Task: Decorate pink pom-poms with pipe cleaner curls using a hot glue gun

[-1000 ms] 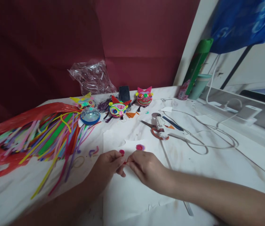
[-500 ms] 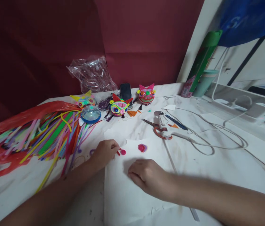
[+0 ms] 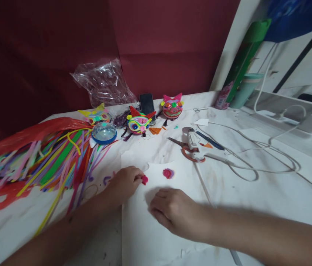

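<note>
My left hand (image 3: pixel 126 184) is closed in a pinch at the left edge of a white paper sheet (image 3: pixel 144 236). Its fingertips are on a small red-pink coil (image 3: pixel 144 180), apparently of fuzzy pipe cleaner. To the right on the sheet lies a round pink and purple coil (image 3: pixel 168 173). My right hand (image 3: pixel 174 210) rests on the paper below that coil, fingers curled in; anything inside them is hidden. Small purple curled pieces (image 3: pixel 106 180) lie left of my left hand.
Many coloured pipe cleaners (image 3: pixel 53 162) spill from a red plastic bag (image 3: pixel 34 129) at left. Decorated animal heads (image 3: pixel 138 125) and a phone (image 3: pixel 147 104) stand behind. Scissors (image 3: pixel 186 147), a white glue gun (image 3: pixel 197 146) and its looping cable (image 3: pixel 255 171) lie to the right.
My left hand has moved slightly right, so its fingertips now meet the red-pink coil; a short red bit showed at them before. My right hand stays nearly in place. The view has shifted slightly.
</note>
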Demonstrator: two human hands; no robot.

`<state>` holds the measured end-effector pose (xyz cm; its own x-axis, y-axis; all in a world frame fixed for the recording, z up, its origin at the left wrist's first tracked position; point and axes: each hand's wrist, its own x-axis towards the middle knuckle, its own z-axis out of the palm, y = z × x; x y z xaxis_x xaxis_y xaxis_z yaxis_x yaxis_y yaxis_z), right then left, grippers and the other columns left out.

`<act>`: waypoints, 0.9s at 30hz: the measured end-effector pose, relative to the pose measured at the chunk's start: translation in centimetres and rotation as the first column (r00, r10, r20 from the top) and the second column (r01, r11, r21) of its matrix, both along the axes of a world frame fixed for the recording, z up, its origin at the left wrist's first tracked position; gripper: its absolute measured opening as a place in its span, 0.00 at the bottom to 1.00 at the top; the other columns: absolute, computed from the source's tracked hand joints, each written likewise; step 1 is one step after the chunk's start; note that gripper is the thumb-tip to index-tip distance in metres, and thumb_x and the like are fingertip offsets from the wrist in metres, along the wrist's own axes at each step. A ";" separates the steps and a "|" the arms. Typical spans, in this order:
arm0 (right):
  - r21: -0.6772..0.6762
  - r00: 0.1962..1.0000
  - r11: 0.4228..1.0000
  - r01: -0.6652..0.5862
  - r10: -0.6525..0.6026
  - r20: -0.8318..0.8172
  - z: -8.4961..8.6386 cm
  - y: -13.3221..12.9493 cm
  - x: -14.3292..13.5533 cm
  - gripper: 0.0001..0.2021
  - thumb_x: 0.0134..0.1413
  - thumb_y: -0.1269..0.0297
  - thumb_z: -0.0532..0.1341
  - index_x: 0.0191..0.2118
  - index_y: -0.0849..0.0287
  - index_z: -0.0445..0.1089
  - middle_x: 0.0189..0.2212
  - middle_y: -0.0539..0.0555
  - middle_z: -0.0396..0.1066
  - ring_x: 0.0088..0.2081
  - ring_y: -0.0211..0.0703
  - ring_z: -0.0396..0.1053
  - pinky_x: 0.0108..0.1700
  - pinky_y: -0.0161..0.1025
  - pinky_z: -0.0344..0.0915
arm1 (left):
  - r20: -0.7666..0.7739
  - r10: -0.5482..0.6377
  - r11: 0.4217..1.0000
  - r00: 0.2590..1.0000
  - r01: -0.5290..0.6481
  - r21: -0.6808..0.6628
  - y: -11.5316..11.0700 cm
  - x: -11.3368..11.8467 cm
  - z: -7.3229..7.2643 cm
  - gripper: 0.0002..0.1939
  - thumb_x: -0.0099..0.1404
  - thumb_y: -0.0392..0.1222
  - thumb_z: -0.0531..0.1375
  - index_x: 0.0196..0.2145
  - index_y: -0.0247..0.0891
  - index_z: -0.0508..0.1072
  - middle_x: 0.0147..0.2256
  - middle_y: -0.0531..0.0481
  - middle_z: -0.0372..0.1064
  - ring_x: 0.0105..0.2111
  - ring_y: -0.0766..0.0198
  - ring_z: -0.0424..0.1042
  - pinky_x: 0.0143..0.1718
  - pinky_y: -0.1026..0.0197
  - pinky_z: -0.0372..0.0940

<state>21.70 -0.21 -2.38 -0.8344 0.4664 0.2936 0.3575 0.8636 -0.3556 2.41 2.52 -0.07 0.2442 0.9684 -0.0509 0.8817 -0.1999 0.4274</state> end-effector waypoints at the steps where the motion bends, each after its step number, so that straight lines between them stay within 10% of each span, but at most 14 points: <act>1: 0.003 1.000 1.000 -0.004 0.004 -0.009 0.0 0.0 0.0 0.12 0.61 0.71 0.54 0.28 0.62 0.70 0.25 0.54 0.72 0.30 0.42 0.68 0.34 0.37 0.63 | -0.005 0.000 1.000 1.000 0.000 0.001 0.0 0.1 0.0 0.12 0.58 0.31 0.54 0.32 0.38 0.77 0.35 0.50 0.76 0.38 0.61 0.73 0.40 0.62 0.64; 27: 0.032 1.000 0.999 -0.023 0.022 0.009 0.0 0.0 0.0 0.12 0.61 0.71 0.53 0.27 0.63 0.69 0.25 0.55 0.70 0.29 0.42 0.66 0.34 0.38 0.63 | 0.030 0.062 0.998 0.998 -0.061 -0.021 -0.4 0.5 -0.4 0.06 0.57 0.33 0.60 0.32 0.37 0.76 0.31 0.52 0.72 0.30 0.66 0.70 0.32 0.65 0.61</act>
